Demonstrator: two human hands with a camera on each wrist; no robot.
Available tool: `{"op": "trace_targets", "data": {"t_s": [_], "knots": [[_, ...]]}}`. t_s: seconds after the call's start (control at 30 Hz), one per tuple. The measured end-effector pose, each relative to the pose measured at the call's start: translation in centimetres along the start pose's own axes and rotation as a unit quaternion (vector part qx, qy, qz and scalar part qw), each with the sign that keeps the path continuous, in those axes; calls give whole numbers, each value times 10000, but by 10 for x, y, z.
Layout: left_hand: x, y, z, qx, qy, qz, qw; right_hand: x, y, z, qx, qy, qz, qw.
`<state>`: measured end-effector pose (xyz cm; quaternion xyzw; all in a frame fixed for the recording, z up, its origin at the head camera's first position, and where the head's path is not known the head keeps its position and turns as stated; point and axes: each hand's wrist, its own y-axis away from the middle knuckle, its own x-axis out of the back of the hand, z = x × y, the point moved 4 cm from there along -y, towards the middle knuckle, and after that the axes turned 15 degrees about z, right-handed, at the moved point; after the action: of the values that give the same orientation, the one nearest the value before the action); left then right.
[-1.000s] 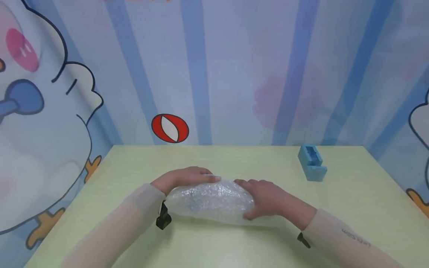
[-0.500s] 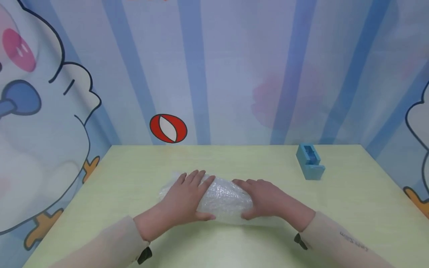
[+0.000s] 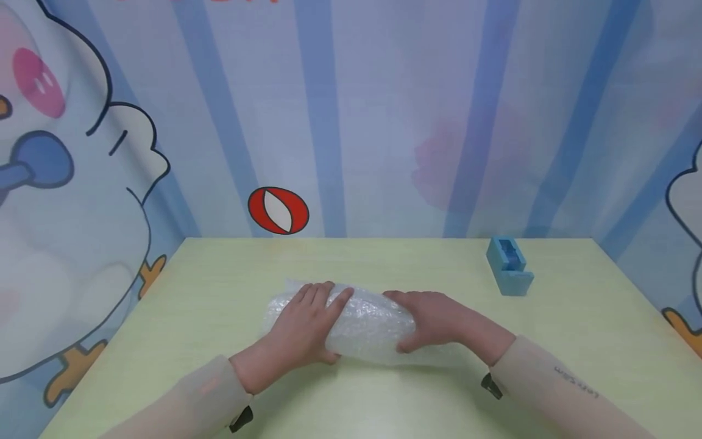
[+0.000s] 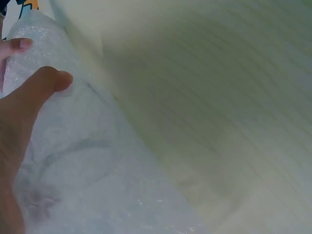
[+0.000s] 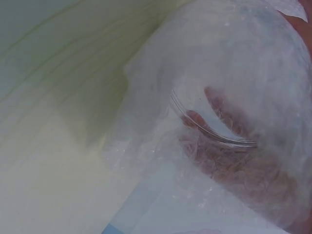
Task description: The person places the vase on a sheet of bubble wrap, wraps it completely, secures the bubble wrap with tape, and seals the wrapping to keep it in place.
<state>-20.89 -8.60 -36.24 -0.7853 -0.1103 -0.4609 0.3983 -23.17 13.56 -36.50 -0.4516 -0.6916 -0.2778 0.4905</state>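
Note:
A bundle of clear bubble wrap (image 3: 367, 332) lies across the middle of the table in the head view. My left hand (image 3: 304, 323) grips its left part, fingers over the top and thumb at the near side. My right hand (image 3: 436, 320) holds the right end, thumb low in front and fingers behind. In the right wrist view, that hand's fingers (image 5: 239, 175) show blurred through the wrap (image 5: 204, 53), beside a curved, clear, rim-like edge (image 5: 214, 136). A faint round outline also shows through the wrap (image 4: 122, 195) in the left wrist view; what is inside is mostly hidden.
A blue tape dispenser (image 3: 510, 268) stands at the back right of the pale yellow table (image 3: 384, 405). Behind the table's far edge rises a blue striped backdrop (image 3: 378, 122) with cartoon figures.
My left hand has come from behind the bundle's top to its left part, thumb now at the near side. My right hand has stayed almost in place on the right end.

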Motion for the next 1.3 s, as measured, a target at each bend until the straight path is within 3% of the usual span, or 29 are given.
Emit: {"op": "trace_targets", "data": {"t_s": [0.3, 0.47, 0.83, 1.0, 1.17, 1.3], "knots": [[6, 3, 1, 249, 450, -88, 9986, 0, 2, -2, 14, -98, -187, 9998], [6, 2, -1, 445, 779, -347, 9954, 1, 2, 0, 25, -226, -313, 9992], [3, -15, -12, 699, 1301, -1056, 9834, 6, -13, 11, -112, -551, -999, 9934], [-4, -24, -18, 887, 1617, -1319, 9740, 8, -20, 17, -443, -859, -1308, 9867], [-9, -32, -24, 925, 1697, -1690, 9665, 7, -27, 23, -634, -1081, -1469, 9812], [-13, -37, -29, 976, 1779, -1958, 9594, 9, -31, 27, -640, -958, -1481, 9822]]}}
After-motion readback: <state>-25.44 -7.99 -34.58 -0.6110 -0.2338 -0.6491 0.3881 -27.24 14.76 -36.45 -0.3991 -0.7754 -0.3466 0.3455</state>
